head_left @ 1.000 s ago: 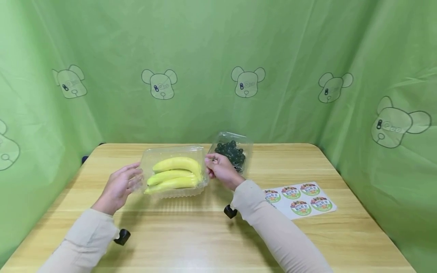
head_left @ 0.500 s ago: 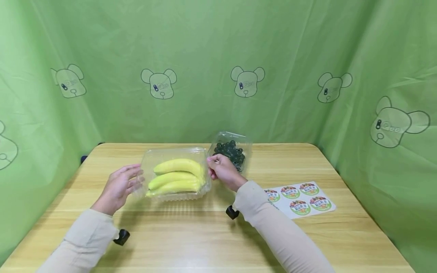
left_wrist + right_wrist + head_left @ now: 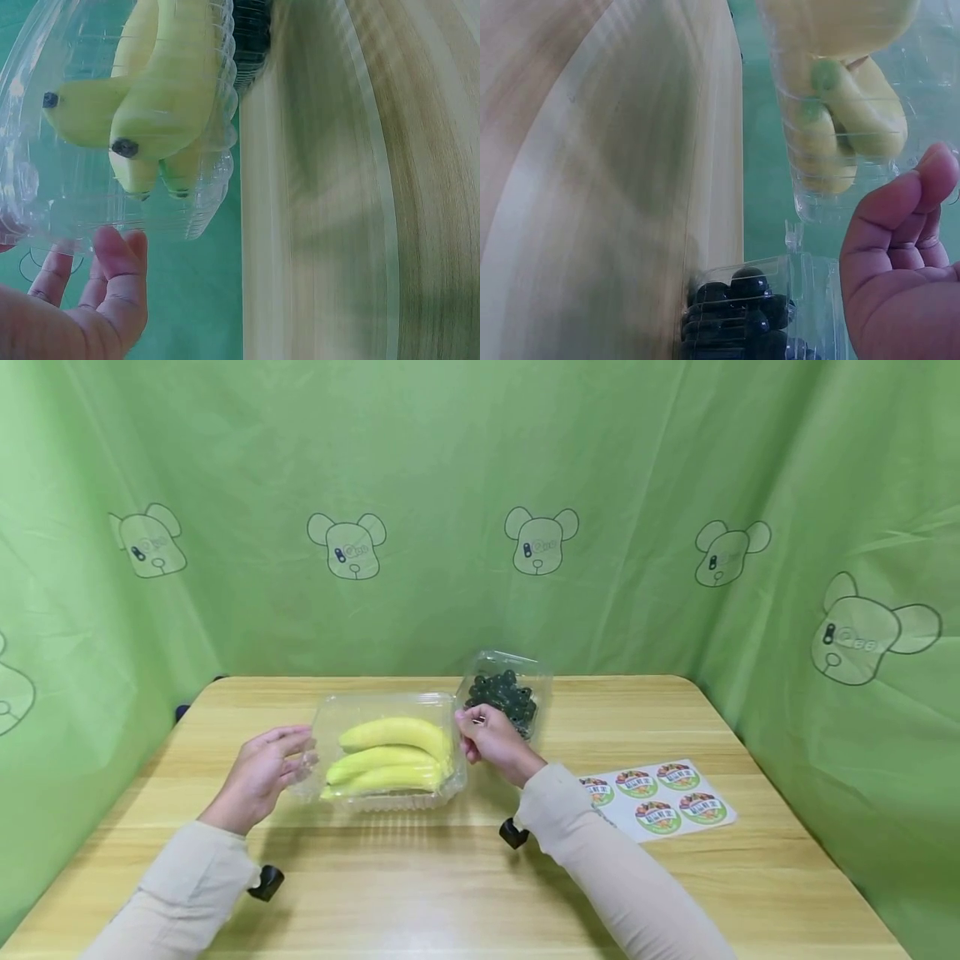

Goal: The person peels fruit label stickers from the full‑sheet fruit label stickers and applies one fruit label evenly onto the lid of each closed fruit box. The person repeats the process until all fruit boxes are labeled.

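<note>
A clear plastic clamshell box with several yellow bananas inside hangs between my hands, above the table in the wrist views. My left hand holds its left end, fingertips on the plastic in the left wrist view; the thumb is mostly cut off there. At the right end, my right hand pinches the box's edge between thumb and forefinger. Behind the right hand stands a second clear box with dark grapes, partly covered by that hand.
A white sheet of round fruit stickers lies on the wooden table, right of the right forearm and partly under it in view. Green curtains enclose the table at the back and sides.
The banana box has come down a little and slightly right, tilting flatter. My right hand moved slightly down and right with it; the left hand stayed nearly in place.
</note>
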Action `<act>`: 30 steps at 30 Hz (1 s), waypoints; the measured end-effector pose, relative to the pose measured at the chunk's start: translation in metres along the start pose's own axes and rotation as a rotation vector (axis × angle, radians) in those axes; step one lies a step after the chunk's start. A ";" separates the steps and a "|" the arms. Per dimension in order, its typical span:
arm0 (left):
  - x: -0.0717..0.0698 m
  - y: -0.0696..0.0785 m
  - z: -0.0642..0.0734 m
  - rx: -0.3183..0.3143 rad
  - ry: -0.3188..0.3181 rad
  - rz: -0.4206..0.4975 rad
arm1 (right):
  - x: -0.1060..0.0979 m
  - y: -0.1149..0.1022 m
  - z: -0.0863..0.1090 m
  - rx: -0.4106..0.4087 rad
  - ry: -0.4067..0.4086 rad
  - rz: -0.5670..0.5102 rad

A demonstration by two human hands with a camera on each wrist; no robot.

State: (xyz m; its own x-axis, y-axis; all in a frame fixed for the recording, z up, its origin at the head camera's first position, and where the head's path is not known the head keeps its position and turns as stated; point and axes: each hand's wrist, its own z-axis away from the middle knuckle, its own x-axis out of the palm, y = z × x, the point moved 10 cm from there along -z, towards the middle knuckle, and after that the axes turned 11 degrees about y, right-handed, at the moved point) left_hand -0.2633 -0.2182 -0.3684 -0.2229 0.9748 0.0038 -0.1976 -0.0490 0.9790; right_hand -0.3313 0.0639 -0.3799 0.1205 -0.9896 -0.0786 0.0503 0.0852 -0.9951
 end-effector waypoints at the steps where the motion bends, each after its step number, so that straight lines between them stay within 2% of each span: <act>1: 0.000 0.000 0.000 -0.001 -0.002 -0.001 | 0.000 0.001 0.001 0.005 -0.005 -0.004; 12: 0.001 -0.004 -0.002 0.017 -0.011 -0.043 | 0.004 0.009 0.004 0.027 -0.055 -0.002; 20: 0.002 -0.009 -0.005 0.002 -0.002 -0.062 | 0.005 0.016 0.006 0.066 -0.093 0.002; 26: 0.002 -0.016 -0.005 -0.019 -0.003 -0.087 | 0.006 0.025 0.007 0.084 -0.095 0.019; 30: 0.006 -0.018 -0.005 -0.010 -0.018 -0.105 | 0.003 0.028 0.006 0.083 -0.087 0.036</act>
State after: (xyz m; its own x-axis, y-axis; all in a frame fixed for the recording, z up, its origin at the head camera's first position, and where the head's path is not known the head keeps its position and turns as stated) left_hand -0.2662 -0.2128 -0.3873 -0.1830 0.9785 -0.0948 -0.2283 0.0515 0.9722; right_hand -0.3239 0.0638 -0.4077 0.2087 -0.9723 -0.1048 0.1262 0.1330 -0.9830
